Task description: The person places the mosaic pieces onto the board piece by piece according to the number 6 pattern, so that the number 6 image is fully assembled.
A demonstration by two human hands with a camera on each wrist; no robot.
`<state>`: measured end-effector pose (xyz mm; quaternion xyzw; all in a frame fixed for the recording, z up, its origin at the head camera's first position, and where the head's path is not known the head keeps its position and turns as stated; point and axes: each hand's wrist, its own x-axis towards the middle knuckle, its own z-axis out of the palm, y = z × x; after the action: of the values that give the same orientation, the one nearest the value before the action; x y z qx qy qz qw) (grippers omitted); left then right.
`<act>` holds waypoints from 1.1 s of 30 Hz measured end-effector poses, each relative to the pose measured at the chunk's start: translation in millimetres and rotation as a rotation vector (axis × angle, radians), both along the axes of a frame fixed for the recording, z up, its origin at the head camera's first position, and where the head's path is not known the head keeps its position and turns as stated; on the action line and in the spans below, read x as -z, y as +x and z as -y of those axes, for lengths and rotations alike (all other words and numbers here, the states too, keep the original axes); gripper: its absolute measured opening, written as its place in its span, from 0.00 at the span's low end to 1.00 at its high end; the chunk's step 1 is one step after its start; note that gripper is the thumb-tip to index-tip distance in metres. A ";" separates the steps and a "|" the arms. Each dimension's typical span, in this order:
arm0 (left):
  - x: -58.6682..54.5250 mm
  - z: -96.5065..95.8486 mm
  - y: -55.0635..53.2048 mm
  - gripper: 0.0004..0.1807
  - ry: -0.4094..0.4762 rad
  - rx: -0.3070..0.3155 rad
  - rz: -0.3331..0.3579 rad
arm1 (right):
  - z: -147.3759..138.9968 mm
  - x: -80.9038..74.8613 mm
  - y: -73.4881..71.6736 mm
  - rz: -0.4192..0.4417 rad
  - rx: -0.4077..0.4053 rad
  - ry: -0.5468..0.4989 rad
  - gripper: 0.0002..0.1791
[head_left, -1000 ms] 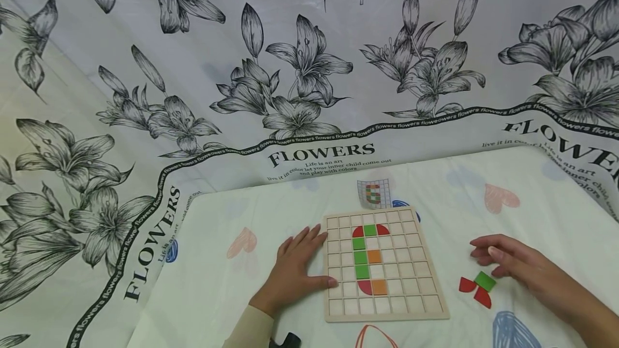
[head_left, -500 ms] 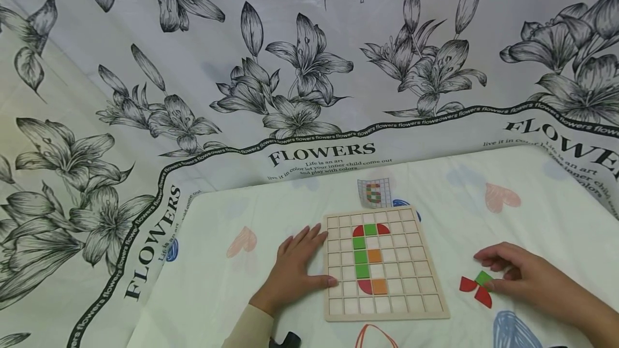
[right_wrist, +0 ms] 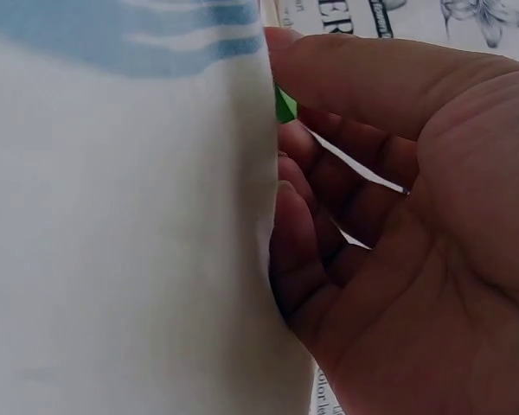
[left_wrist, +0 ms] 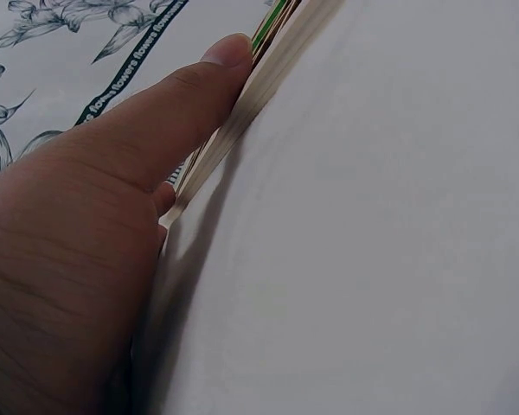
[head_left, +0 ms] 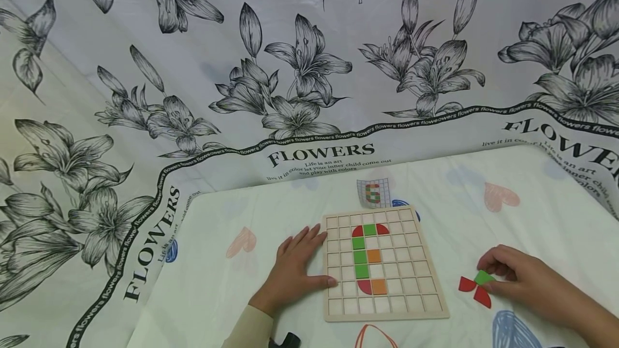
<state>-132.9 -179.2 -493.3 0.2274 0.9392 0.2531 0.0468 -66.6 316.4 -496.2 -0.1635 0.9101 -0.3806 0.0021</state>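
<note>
On the cloth, a wooden grid board (head_left: pixel 387 317) carries green and orange squares and red quarter-round tiles. My left hand (head_left: pixel 296 270) rests at its left side, fingers spread and thumb lying on the rim. In the left wrist view the thumb (left_wrist: pixel 190 104) presses the edge of the board (left_wrist: pixel 251 99). To the right of the board, my right hand (head_left: pixel 527 281) pinches a loose green square tile (head_left: pixel 483 277) between thumb and curled fingers. Two red quarter-round tiles (head_left: pixel 466 284) lie against that square. In the right wrist view a corner of the green tile (right_wrist: pixel 285 105) shows below the thumb.
Behind the board lies a small pattern card (head_left: pixel 373 193) with a coloured grid figure. A black object (head_left: pixel 290 340) sits at the near edge by the left sleeve (head_left: pixel 251 329). A flower-printed curtain (head_left: pixel 309 69) hangs behind the cloth-covered surface (head_left: pixel 193 283).
My right hand has come down onto the loose tiles, and its thumb and fingers have closed on the green square. The left hand and the board have stayed put.
</note>
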 end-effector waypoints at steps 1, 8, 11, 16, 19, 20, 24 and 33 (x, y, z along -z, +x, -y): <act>-0.1 0.1 0.1 0.59 -0.001 -0.001 0.000 | 0.3 -0.3 0.0 0.016 0.002 0.009 0.17; 1.0 0.2 -0.4 0.59 -0.003 -0.003 -0.007 | 4.3 -0.8 0.6 0.035 0.021 0.002 0.15; 2.3 0.6 -0.7 0.59 -0.011 -0.001 -0.012 | 6.7 -2.6 1.0 0.037 0.052 0.016 0.15; 2.9 0.9 -0.7 0.59 -0.011 -0.001 -0.014 | 9.0 -7.6 2.2 0.061 0.089 0.007 0.13; 2.3 0.4 -0.6 0.59 -0.009 -0.001 -0.016 | 9.6 -10.1 3.2 0.077 0.095 -0.036 0.12; 2.0 0.2 -0.6 0.59 -0.007 -0.001 -0.016 | 9.8 -10.7 3.5 0.080 0.095 -0.050 0.12; 1.6 0.0 -0.2 0.59 -0.008 -0.001 -0.017 | 10.8 -12.0 4.5 0.064 0.095 -0.105 0.12; 1.0 0.6 0.2 0.59 -0.003 0.000 -0.014 | 14.8 -14.7 6.3 0.067 0.105 -0.168 0.10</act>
<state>-132.7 -179.8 -494.3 0.2292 0.9398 0.2501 0.0404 -60.3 301.7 -481.4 -0.1024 0.8818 -0.4603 -0.0009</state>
